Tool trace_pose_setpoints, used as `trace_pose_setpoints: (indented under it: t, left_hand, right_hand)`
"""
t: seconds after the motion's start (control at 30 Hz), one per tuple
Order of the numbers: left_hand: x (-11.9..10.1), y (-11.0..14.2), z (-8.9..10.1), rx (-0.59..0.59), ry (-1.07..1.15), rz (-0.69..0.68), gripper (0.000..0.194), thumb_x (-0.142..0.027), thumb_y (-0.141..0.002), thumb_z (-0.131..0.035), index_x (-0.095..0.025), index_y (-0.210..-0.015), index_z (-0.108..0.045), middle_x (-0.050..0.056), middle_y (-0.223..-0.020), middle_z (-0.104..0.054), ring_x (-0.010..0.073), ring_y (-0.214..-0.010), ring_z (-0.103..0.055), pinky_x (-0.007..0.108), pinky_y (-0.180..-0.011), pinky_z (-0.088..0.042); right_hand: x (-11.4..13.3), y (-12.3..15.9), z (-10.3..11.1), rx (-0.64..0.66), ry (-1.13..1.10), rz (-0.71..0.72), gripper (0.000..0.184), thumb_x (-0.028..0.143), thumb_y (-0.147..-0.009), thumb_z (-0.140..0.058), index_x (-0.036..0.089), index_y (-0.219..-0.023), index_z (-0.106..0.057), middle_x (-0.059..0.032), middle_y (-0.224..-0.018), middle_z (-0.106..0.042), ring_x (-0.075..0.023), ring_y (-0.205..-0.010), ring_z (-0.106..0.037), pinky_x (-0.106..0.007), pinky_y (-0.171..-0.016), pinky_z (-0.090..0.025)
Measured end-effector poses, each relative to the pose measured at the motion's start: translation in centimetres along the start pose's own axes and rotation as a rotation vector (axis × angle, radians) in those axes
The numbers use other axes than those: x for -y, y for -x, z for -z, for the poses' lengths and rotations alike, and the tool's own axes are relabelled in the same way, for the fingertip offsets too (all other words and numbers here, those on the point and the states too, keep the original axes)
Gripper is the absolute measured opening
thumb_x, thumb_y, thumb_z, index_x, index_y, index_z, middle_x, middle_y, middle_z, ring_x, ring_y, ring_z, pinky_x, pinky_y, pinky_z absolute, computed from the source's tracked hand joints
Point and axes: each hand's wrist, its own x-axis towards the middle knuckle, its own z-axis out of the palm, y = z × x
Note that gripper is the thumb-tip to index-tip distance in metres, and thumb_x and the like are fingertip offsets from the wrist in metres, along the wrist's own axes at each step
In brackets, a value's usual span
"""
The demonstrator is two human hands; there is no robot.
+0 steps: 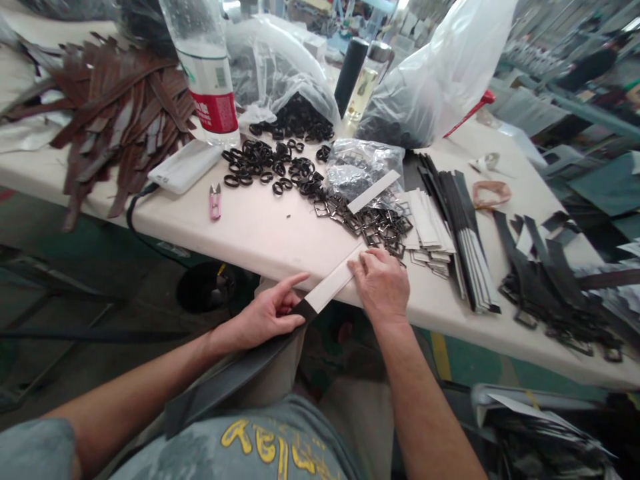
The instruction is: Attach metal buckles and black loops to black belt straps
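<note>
A long black belt strap (240,371) with a white strip (330,285) at its far end runs from my lap up over the table's front edge. My left hand (267,315) grips the strap at the border between black and white, thumb on top and index finger stretched out. At the white end, my right hand (383,283) pinches the strip between thumb and fingers. Just beyond the right hand lies a heap of dark metal buckles (380,223), with a loose white strip (374,191) on top.
Black loops (273,160), pink thread snips (215,202), a power bank (185,167), a bottle (213,93) and brown straps (120,113) lie left. Rightward are white strips (430,230), black straps (463,233) and buckled straps (545,273). Plastic bags (435,73) stand behind.
</note>
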Motion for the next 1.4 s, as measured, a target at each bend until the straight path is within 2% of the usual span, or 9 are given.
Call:
trace_pose_setpoints:
  t: [0.2, 0.43, 0.57, 0.67, 0.77, 0.93, 1.03, 1.23, 1.4]
  left_hand:
    - [-0.1, -0.1, 0.0, 0.021, 0.077, 0.020, 0.092, -0.019, -0.075, -0.070, -0.021, -0.154, -0.024, 0.000, -0.092, -0.065, 0.0116, -0.085, -0.063, 0.025, -0.083, -0.048]
    - [0.0, -0.5, 0.2, 0.036, 0.115, -0.004, 0.094, -0.015, -0.074, -0.071, -0.025, -0.154, -0.023, 0.005, -0.115, -0.065, 0.0134, -0.098, -0.065, 0.026, -0.089, -0.048]
    - [-0.3, -0.7, 0.0, -0.065, 0.043, 0.022, 0.061, -0.022, -0.074, -0.074, -0.016, -0.130, -0.050, 0.002, -0.097, -0.068, 0.0119, -0.085, -0.064, 0.023, -0.078, -0.048]
    - [-0.7, -0.9, -0.2, -0.130, -0.060, 0.079, 0.037, -0.032, -0.078, -0.072, -0.014, -0.107, -0.059, -0.001, -0.078, -0.067, 0.0099, -0.067, -0.060, 0.020, -0.062, -0.044]
    - [-1.3, -1.4, -0.3, -0.136, -0.082, 0.164, 0.041, -0.040, -0.076, -0.073, -0.014, -0.105, -0.063, -0.003, -0.068, -0.065, 0.0089, -0.057, -0.056, 0.019, -0.054, -0.039]
    - [-2.9, -2.8, -0.3, 0.100, 0.057, 0.393, 0.050, -0.058, -0.068, -0.076, -0.012, -0.086, -0.066, 0.005, -0.069, -0.072, 0.0147, -0.055, -0.063, 0.025, -0.055, -0.046]
    - [-3.3, -3.4, -0.5, 0.096, 0.051, 0.474, 0.053, -0.060, -0.061, -0.080, -0.012, -0.080, -0.066, 0.007, -0.069, -0.074, 0.0160, -0.054, -0.065, 0.025, -0.054, -0.046]
    - [-2.7, -3.6, -0.9, 0.032, 0.068, 0.438, 0.049, -0.054, -0.057, -0.083, -0.011, -0.074, -0.066, 0.007, -0.065, -0.073, 0.0161, -0.053, -0.065, 0.025, -0.054, -0.048]
    - [-2.5, -2.5, -0.8, -0.030, 0.085, 0.376, 0.047, -0.051, -0.057, -0.084, -0.012, -0.074, -0.064, 0.005, -0.060, -0.071, 0.0131, -0.049, -0.063, 0.022, -0.051, -0.045]
  right_hand:
    - [0.6, 1.3, 0.3, 0.026, -0.116, -0.040, 0.036, 0.042, -0.088, -0.060, 0.017, -0.113, -0.067, -0.0133, -0.130, -0.063, -0.0318, -0.113, -0.056, -0.042, -0.092, -0.039]
    - [1.9, 2.2, 0.1, 0.069, -0.154, -0.090, 0.078, 0.062, -0.075, -0.065, 0.010, -0.132, -0.054, -0.0230, -0.143, -0.050, -0.0377, -0.130, -0.044, -0.052, -0.107, -0.031]
    - [1.8, 2.5, -0.3, 0.089, -0.149, -0.075, 0.086, 0.064, -0.073, -0.066, 0.008, -0.136, -0.050, -0.0250, -0.146, -0.047, -0.0391, -0.133, -0.041, -0.055, -0.109, -0.027]
    - [1.7, 2.6, -0.6, 0.096, -0.148, -0.070, 0.091, 0.065, -0.071, -0.067, 0.007, -0.138, -0.047, -0.0257, -0.147, -0.045, -0.0396, -0.135, -0.039, -0.056, -0.110, -0.025]
    - [1.5, 2.7, -0.8, 0.076, -0.166, -0.067, 0.091, 0.067, -0.070, -0.067, 0.010, -0.138, -0.048, -0.0249, -0.147, -0.046, -0.0391, -0.135, -0.040, -0.055, -0.110, -0.025]
    - [1.5, 2.8, -1.0, 0.063, -0.179, -0.077, 0.090, 0.065, -0.070, -0.066, 0.008, -0.138, -0.047, -0.0251, -0.148, -0.044, -0.0389, -0.135, -0.040, -0.056, -0.110, -0.024]
    - [1.5, 2.9, -1.1, 0.061, -0.197, -0.083, 0.090, 0.064, -0.070, -0.066, 0.008, -0.138, -0.047, -0.0252, -0.148, -0.045, -0.0390, -0.135, -0.039, -0.057, -0.111, -0.022]
    - [1.0, 3.0, -1.4, 0.053, -0.262, -0.089, 0.077, 0.058, -0.077, -0.062, 0.012, -0.137, -0.050, -0.0224, -0.150, -0.043, -0.0376, -0.138, -0.037, -0.061, -0.112, -0.018]
    - [-0.3, 4.2, -1.0, 0.007, -0.399, 0.043, 0.049, 0.030, -0.093, -0.045, 0.016, -0.140, -0.049, -0.0160, -0.153, -0.043, -0.0297, -0.142, -0.037, -0.061, -0.114, -0.022]
